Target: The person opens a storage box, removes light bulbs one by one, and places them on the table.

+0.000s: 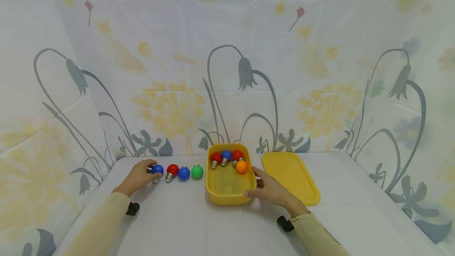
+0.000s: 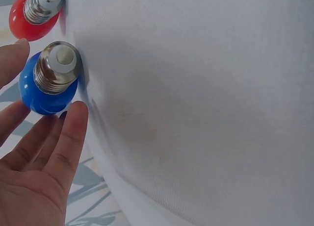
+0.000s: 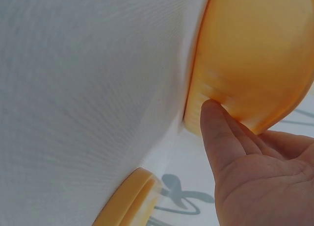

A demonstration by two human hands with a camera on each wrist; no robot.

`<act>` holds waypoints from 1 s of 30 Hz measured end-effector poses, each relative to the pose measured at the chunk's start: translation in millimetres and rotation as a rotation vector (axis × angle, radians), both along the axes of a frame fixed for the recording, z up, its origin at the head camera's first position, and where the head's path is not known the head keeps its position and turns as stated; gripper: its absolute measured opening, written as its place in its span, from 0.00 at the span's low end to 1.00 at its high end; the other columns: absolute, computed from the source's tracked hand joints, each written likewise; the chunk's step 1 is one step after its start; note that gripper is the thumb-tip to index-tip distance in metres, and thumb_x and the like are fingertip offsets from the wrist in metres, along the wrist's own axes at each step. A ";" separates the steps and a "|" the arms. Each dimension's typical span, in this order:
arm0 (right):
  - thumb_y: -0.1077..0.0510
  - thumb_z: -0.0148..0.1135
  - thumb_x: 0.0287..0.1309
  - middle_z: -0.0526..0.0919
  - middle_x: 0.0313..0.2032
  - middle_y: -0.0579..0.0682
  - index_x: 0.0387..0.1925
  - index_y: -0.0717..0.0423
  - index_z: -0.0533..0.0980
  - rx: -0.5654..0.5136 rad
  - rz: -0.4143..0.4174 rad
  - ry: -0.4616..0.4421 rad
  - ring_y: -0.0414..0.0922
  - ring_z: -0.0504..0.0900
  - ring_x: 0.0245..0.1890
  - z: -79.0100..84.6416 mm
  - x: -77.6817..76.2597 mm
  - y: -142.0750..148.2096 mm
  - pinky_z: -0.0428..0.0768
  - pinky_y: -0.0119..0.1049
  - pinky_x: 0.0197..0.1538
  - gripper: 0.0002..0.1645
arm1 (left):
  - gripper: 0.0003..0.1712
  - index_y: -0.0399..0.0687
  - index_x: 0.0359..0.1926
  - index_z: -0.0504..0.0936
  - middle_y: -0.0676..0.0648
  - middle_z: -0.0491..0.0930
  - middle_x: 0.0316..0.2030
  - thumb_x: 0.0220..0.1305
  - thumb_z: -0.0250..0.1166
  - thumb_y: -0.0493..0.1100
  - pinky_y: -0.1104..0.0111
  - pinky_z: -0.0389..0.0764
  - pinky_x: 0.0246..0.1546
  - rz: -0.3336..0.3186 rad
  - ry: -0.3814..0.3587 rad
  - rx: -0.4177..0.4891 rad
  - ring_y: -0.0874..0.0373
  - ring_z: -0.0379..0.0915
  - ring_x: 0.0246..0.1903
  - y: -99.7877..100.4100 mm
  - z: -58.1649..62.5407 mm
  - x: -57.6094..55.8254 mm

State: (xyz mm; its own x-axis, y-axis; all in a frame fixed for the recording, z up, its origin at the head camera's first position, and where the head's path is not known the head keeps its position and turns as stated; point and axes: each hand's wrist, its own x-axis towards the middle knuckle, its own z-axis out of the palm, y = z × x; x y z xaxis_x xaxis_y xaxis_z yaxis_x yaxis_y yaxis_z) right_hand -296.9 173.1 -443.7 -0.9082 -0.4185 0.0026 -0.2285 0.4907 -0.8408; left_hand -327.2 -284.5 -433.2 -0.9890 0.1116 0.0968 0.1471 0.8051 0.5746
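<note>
Fingers (image 2: 68,147) of the left hand (image 1: 136,176) are closed round a round blue bulb with metal screw base (image 1: 157,169), ending a row of coloured bulbs (image 1: 183,173); a yellow round-cornered plastic box (image 1: 227,199) is apparently steadied by the right hand (image 1: 273,190), straight fingers against its wall.

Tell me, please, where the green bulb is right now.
In the head view, the green bulb is on the white table, left of centre, between a blue bulb and the yellow tub.
</note>
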 end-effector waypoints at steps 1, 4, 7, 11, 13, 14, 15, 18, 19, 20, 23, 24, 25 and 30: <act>0.44 0.71 0.50 0.62 0.68 0.57 0.73 0.57 0.49 0.002 -0.001 0.001 0.53 0.73 0.58 0.2 0.0 -0.1 0.75 0.48 0.56 0.58 | 0.34 0.29 0.61 0.68 0.30 0.72 0.52 0.59 0.68 0.44 0.53 0.79 0.44 0.004 -0.005 -0.002 0.39 0.72 0.48 -0.5 -0.3 -0.2; 0.44 0.71 0.50 0.62 0.68 0.57 0.73 0.58 0.49 0.011 -0.001 0.005 0.53 0.73 0.58 1.0 0.4 -0.3 0.75 0.48 0.56 0.58 | 0.34 0.30 0.62 0.67 0.30 0.71 0.53 0.59 0.67 0.44 0.52 0.79 0.46 0.015 -0.018 -0.010 0.38 0.72 0.49 -1.8 -0.4 0.4; 0.44 0.71 0.50 0.63 0.67 0.57 0.73 0.58 0.49 0.016 -0.001 0.009 0.52 0.73 0.58 1.5 0.0 -0.3 0.75 0.48 0.56 0.58 | 0.34 0.30 0.62 0.67 0.29 0.71 0.53 0.59 0.67 0.44 0.52 0.79 0.45 0.010 -0.015 -0.022 0.38 0.72 0.48 -3.7 0.3 1.6; 0.43 0.71 0.50 0.62 0.68 0.57 0.73 0.58 0.49 0.026 -0.009 0.009 0.53 0.73 0.58 1.3 -0.3 0.2 0.75 0.48 0.56 0.58 | 0.34 0.29 0.61 0.67 0.30 0.72 0.51 0.59 0.67 0.44 0.53 0.79 0.43 0.000 0.001 -0.029 0.39 0.73 0.46 -6.1 1.0 3.8; 0.42 0.70 0.50 0.62 0.68 0.57 0.73 0.58 0.49 0.029 -0.012 0.009 0.53 0.73 0.59 0.9 -0.3 0.4 0.75 0.48 0.56 0.58 | 0.34 0.29 0.61 0.67 0.30 0.73 0.51 0.59 0.67 0.44 0.54 0.80 0.42 -0.007 0.003 -0.031 0.40 0.73 0.45 -7.2 1.2 5.1; 0.42 0.70 0.50 0.62 0.68 0.57 0.73 0.58 0.49 0.029 -0.013 0.005 0.53 0.73 0.59 0.7 0.2 0.5 0.75 0.49 0.56 0.58 | 0.34 0.28 0.61 0.67 0.30 0.72 0.51 0.59 0.67 0.44 0.55 0.80 0.41 -0.009 0.002 -0.031 0.40 0.73 0.45 -7.8 1.5 5.8; 0.43 0.70 0.50 0.62 0.68 0.58 0.73 0.58 0.49 0.025 -0.012 0.001 0.53 0.73 0.59 0.7 0.6 0.3 0.75 0.49 0.57 0.58 | 0.34 0.28 0.61 0.67 0.30 0.72 0.51 0.60 0.67 0.44 0.55 0.80 0.41 -0.009 -0.001 -0.033 0.41 0.73 0.45 -8.1 1.6 6.6; 0.43 0.70 0.50 0.61 0.68 0.59 0.73 0.59 0.49 0.008 -0.006 -0.010 0.53 0.72 0.59 0.2 1.7 0.0 0.74 0.49 0.57 0.59 | 0.35 0.28 0.61 0.66 0.29 0.71 0.53 0.60 0.67 0.43 0.56 0.81 0.39 -0.009 -0.006 -0.033 0.40 0.73 0.45 -9.1 -0.1 8.3; 0.43 0.70 0.50 0.61 0.68 0.59 0.73 0.59 0.48 0.004 -0.004 -0.012 0.53 0.72 0.59 0.0 1.9 -0.2 0.74 0.49 0.57 0.59 | 0.35 0.28 0.61 0.66 0.29 0.70 0.53 0.60 0.67 0.43 0.57 0.81 0.39 -0.006 -0.008 -0.034 0.41 0.73 0.45 -9.3 -0.4 8.7; 0.44 0.70 0.50 0.61 0.68 0.59 0.73 0.59 0.48 0.000 -0.002 -0.014 0.53 0.72 0.59 0.0 1.9 -0.4 0.74 0.49 0.57 0.59 | 0.35 0.28 0.62 0.66 0.28 0.70 0.53 0.60 0.67 0.43 0.57 0.81 0.39 -0.005 -0.007 -0.033 0.41 0.73 0.45 -9.3 -0.7 8.9; 0.44 0.70 0.50 0.61 0.68 0.59 0.73 0.59 0.48 0.004 -0.006 -0.010 0.53 0.73 0.59 -0.2 0.8 -0.5 0.74 0.48 0.57 0.59 | 0.34 0.28 0.62 0.66 0.28 0.70 0.53 0.59 0.67 0.42 0.56 0.80 0.39 -0.004 -0.001 -0.037 0.41 0.73 0.44 -9.5 -0.9 8.1; 0.43 0.71 0.50 0.62 0.68 0.58 0.73 0.59 0.49 0.006 -0.008 -0.009 0.53 0.73 0.59 0.1 0.4 -0.6 0.74 0.48 0.57 0.59 | 0.35 0.28 0.61 0.66 0.29 0.70 0.53 0.59 0.67 0.43 0.56 0.80 0.40 -0.005 -0.001 -0.041 0.41 0.73 0.44 -9.5 -0.5 7.6; 0.43 0.71 0.50 0.62 0.68 0.58 0.73 0.59 0.49 0.010 -0.011 -0.008 0.52 0.73 0.58 0.3 -0.2 -0.5 0.75 0.48 0.57 0.59 | 0.35 0.28 0.61 0.66 0.29 0.70 0.53 0.59 0.67 0.43 0.55 0.79 0.40 -0.006 0.001 -0.046 0.41 0.73 0.44 -9.6 0.0 7.2; 0.43 0.71 0.50 0.61 0.68 0.58 0.73 0.58 0.49 0.018 -0.017 -0.010 0.52 0.72 0.59 1.2 -0.9 0.9 0.74 0.48 0.57 0.59 | 0.35 0.27 0.61 0.66 0.29 0.70 0.52 0.59 0.67 0.43 0.54 0.79 0.41 -0.011 0.001 -0.060 0.43 0.74 0.42 -11.4 0.9 4.9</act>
